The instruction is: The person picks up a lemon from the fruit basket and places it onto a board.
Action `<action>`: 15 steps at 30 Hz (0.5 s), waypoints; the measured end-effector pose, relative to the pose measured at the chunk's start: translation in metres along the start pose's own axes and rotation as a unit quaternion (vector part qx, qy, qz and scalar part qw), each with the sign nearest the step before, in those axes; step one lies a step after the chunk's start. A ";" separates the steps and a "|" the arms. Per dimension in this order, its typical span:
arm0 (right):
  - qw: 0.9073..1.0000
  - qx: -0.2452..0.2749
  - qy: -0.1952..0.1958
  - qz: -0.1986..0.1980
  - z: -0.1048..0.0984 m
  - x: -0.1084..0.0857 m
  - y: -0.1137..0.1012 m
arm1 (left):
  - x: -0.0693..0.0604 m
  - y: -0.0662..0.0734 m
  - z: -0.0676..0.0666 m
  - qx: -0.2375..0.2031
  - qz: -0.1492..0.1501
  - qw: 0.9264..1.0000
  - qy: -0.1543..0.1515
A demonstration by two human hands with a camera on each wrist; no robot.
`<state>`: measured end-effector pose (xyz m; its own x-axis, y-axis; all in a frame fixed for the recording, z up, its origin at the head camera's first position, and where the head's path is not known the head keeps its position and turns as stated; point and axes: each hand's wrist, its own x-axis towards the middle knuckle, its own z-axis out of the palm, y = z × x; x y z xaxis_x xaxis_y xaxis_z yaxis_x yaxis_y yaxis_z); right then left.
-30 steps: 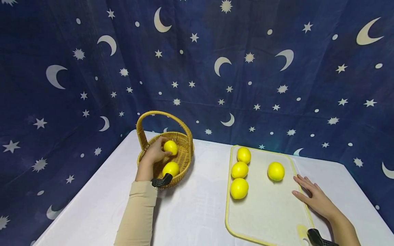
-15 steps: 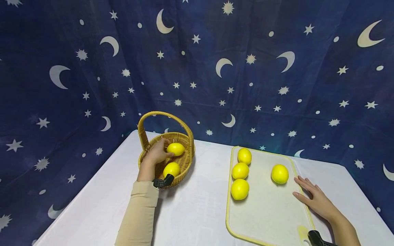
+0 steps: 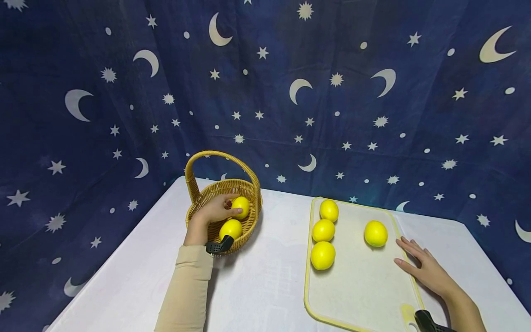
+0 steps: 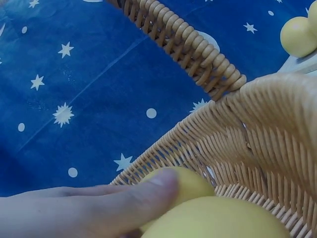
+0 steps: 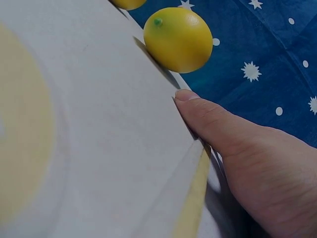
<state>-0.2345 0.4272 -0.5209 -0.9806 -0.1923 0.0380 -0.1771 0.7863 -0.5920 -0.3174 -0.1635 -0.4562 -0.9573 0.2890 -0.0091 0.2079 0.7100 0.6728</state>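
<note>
In the head view my left hand (image 3: 215, 209) is inside the wicker basket (image 3: 191, 182), holding a yellow lemon (image 3: 240, 207) between thumb and fingers. Nearer the basket's front lies a second lemon (image 3: 230, 229). The left wrist view has my thumb against the held lemon (image 4: 190, 186), with the other lemon (image 4: 218, 220) in front, hiding part of it. At the right, my right hand (image 3: 429, 269) rests with spread fingers on the edge of a white cutting board (image 3: 361, 286). A single lemon (image 3: 375, 234) sits just left of its fingertips, not touching them; its green tip shows in the right wrist view.
Along the board's left edge, three lemons form a row: a far one (image 3: 329, 210), a middle one (image 3: 323, 230) and a near one (image 3: 322, 255). The basket's tall handle (image 3: 221, 154) arches over it. A star-patterned cloth (image 3: 265, 92) hangs behind the white table (image 3: 265, 276).
My left hand has shifted the held lemon to the right within the basket and turned it. The single lemon on the board has rolled slightly rightward. My right hand stays in place.
</note>
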 end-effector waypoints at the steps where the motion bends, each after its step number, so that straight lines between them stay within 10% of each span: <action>1: 1.000 0.000 0.000 0.000 0.000 0.000 0.000 | 0.000 0.000 0.000 0.002 0.007 1.000 -0.005; 15: 1.000 -0.002 0.006 0.000 0.000 -0.002 -0.001 | 0.001 0.003 0.002 0.000 0.027 0.999 -0.026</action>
<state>-0.2327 0.4264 -0.5203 -0.9817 -0.1841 0.0480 -0.1766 0.7884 -0.5893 -0.3170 -0.1593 -0.4559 -0.9330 0.3597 -0.0115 0.2585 0.6920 0.6741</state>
